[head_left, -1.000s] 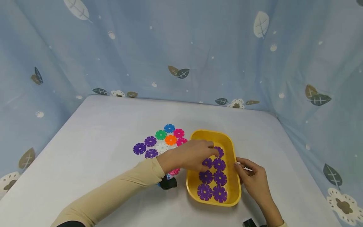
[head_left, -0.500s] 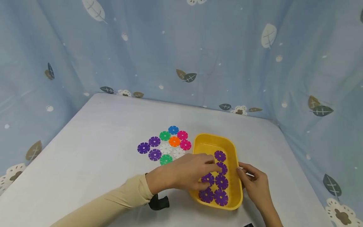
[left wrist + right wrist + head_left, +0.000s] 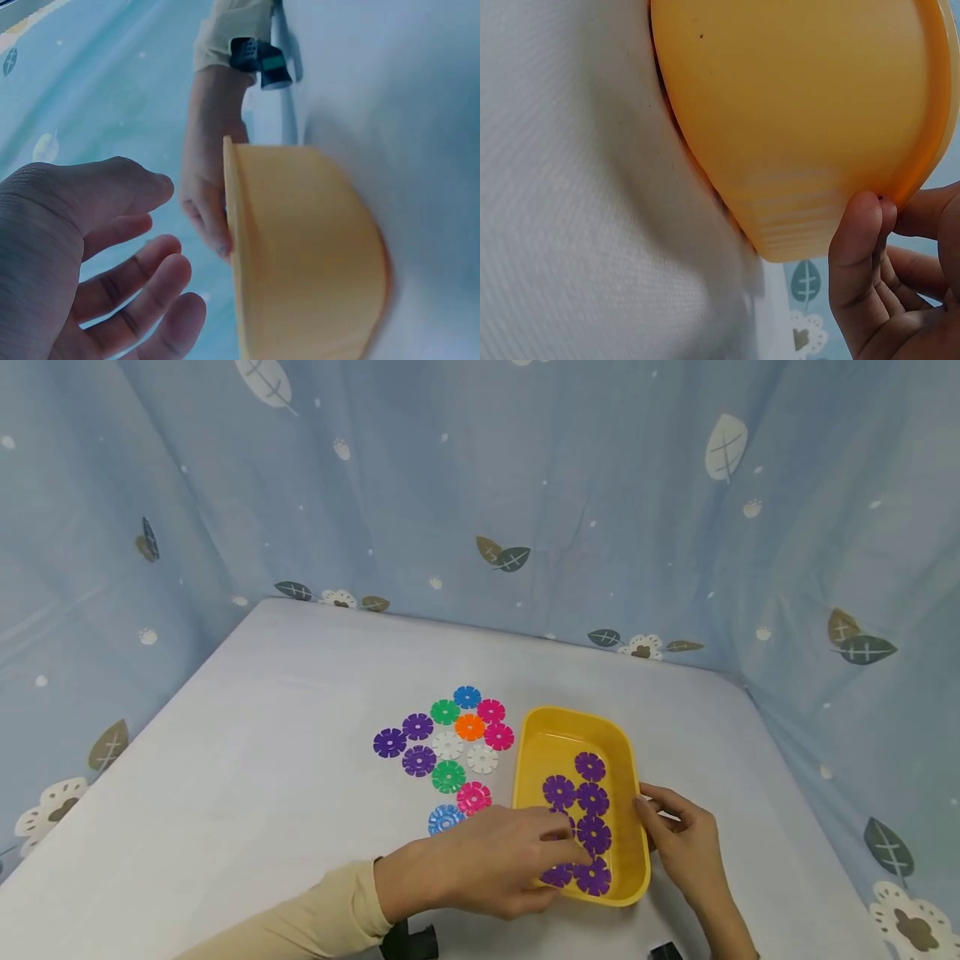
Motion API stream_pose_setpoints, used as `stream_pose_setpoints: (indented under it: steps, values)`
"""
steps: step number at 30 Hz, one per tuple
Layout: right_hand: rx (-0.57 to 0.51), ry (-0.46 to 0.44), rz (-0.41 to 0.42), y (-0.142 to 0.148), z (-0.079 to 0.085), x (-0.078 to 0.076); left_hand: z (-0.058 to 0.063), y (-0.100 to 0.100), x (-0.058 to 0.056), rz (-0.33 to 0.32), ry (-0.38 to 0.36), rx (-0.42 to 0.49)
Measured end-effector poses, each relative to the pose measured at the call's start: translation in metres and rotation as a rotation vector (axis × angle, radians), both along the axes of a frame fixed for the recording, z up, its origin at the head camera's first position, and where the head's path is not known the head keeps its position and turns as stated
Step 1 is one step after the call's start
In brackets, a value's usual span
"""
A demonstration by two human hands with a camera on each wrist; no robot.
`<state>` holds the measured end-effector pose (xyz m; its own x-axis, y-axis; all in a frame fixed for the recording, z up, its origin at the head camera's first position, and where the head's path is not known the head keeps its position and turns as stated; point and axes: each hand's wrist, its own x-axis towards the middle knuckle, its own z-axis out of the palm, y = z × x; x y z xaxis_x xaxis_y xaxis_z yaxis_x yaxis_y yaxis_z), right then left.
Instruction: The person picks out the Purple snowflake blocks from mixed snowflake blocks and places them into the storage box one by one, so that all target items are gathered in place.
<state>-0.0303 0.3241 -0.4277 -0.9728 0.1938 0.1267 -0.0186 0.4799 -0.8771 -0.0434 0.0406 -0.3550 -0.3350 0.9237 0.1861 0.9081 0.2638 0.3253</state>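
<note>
Several purple snowflake discs [image 3: 592,798] lie in two columns on the floor of a yellow tray [image 3: 558,742]. Over the tray's near end, my left hand [image 3: 491,864] hovers with relaxed fingers and covers parts of some discs. In the left wrist view, nothing sits between the left thumb and fingers, and they stand apart from the tray wall [image 3: 307,247]. At the tray's right side, my right hand [image 3: 686,843] pinches the rim between thumb and fingers; the right wrist view shows the fingertips [image 3: 859,217] against the tray's outer wall.
Left of the tray, loose snowflake discs in blue, green, pink, orange, white and purple lie on the white table [image 3: 300,710], among them an orange one [image 3: 470,727]. A patterned blue curtain [image 3: 420,485] closes off the back and sides. Black wrist devices [image 3: 408,942] sit low in view.
My left hand has drawn back from the tray's middle toward its near end, uncovering the farther purple discs. The right hand keeps its grip on the rim. The head view has shifted slightly.
</note>
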Motion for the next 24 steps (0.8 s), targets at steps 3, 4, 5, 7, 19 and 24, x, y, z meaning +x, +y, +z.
stream_pose_setpoints:
  steps: [3,4,5,7,19,24]
  values:
    - [-0.002,-0.001,0.003,0.000,-0.001,0.000,-0.003,-0.004,0.005,-0.002,-0.011,-0.007]
    - [-0.001,0.001,0.005,0.001,-0.001,0.000,-0.004,-0.006,0.006,-0.004,-0.012,-0.009]
    - [-0.001,0.004,0.005,0.001,-0.001,-0.001,-0.005,-0.007,0.007,-0.004,-0.014,-0.008]
    - [0.007,0.011,0.004,0.001,0.000,-0.001,-0.006,-0.009,0.009,-0.005,-0.035,-0.003]
    - [0.049,-0.003,-0.012,0.001,0.000,-0.004,-0.021,-0.027,0.025,0.003,-0.186,0.018]
    - [0.037,-0.015,-0.012,0.002,0.000,-0.003,-0.027,-0.034,0.028,0.022,-0.312,-0.037]
